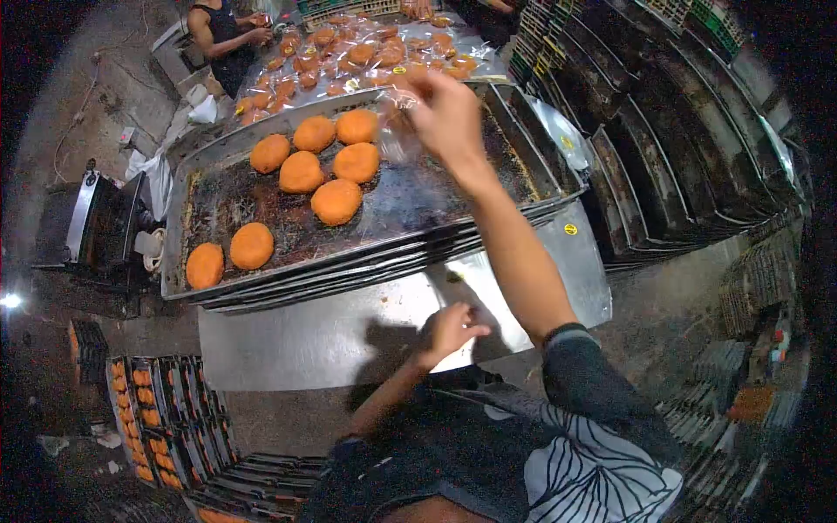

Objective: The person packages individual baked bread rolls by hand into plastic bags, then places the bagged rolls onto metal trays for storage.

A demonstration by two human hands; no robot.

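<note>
My right hand (443,118) is raised over the far right part of a dark baking tray (288,207), its fingers closed on a clear plastic bag (397,139). The bag is smeared by motion and hangs beside the round orange-brown buns. Several buns (336,201) lie on the tray's left and middle. My left hand (452,334) is held low above the metal table (305,340), in front of the tray. Its fingers are apart and nothing shows in them.
The tray tops a stack of similar trays. Behind it, many bagged buns (379,54) cover another table, where a co-worker (218,39) stands. Stacked trays (649,148) rise at right. Trays of buns (144,410) stand at lower left. A yellow sticker (570,229) marks the table.
</note>
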